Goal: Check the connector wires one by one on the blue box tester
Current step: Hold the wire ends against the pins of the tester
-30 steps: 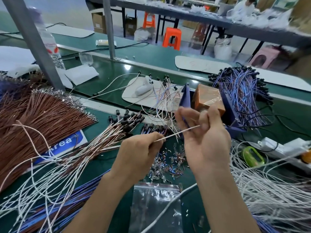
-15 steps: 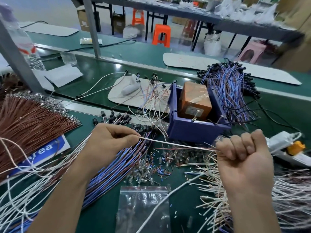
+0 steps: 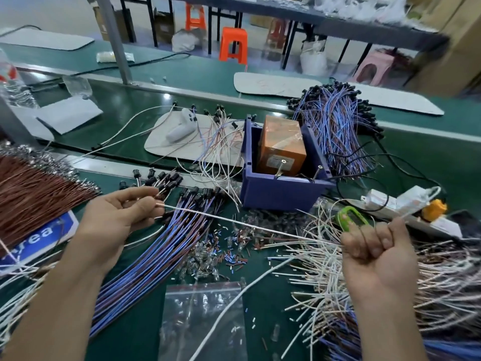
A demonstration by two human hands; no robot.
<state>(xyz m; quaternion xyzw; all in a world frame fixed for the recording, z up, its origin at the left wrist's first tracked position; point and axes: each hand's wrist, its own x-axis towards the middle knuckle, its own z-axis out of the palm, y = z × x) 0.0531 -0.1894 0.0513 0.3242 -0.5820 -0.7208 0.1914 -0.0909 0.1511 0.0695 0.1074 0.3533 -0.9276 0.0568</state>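
A thin white wire stretches between my two hands, low over the green bench. My left hand pinches its left end between thumb and fingers, beside black connector plugs. My right hand is curled into a fist round the wire's other end, above a heap of white wires. The blue box tester stands behind the wire, an orange block wrapped in tape inside it. Neither hand touches the box.
Blue and brown connector wires fan out under my left arm. A brown wire bundle lies at the left, a blue-purple bundle behind the box. A clear zip bag lies near me, a white power strip at the right.
My hands have drawn apart from in front of the box, the left going left and the right going right and down, pulling the white wire out taut between them.
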